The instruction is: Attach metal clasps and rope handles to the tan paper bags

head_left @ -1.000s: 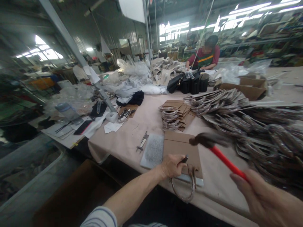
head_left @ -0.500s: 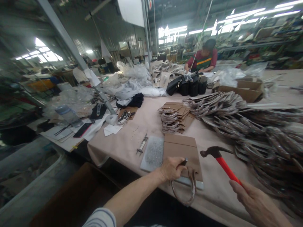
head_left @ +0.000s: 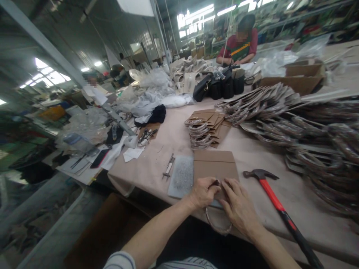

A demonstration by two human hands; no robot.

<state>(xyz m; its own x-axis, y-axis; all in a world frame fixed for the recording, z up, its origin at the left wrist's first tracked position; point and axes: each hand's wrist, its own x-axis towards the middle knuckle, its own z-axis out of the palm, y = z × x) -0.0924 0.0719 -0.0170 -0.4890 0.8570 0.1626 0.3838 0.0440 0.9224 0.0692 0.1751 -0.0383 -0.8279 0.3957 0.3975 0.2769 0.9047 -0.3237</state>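
In the head view my left hand point(head_left: 204, 191) is closed around a short dark metal punch point(head_left: 216, 182), whose end shows above the fingers. Below it lies a flat brown panel point(head_left: 214, 164) with a crosswise line near its far edge. My right hand point(head_left: 238, 200) rests on the panel's near right part, fingers stretched out. A plastic-wrapped loop handle point(head_left: 220, 227) hangs from the near edge between my wrists. To the right, a claw hammer point(head_left: 270, 194) with a red and black handle lies on the table. A pale, scarred board point(head_left: 181, 177) sits left of the panel.
Brown panels with wrapped handles point(head_left: 199, 132) are stacked beyond. A large heap of wrapped handles point(head_left: 311, 145) covers the right side. Calipers point(head_left: 168, 166) lie at left, with a phone point(head_left: 99, 158) farther off. Black bags point(head_left: 221, 85) stand near a co-worker point(head_left: 239, 45).
My right hand has let go of the hammer, now lying on the table, and has come over onto the brown panel. My left hand keeps the punch at about the same place.
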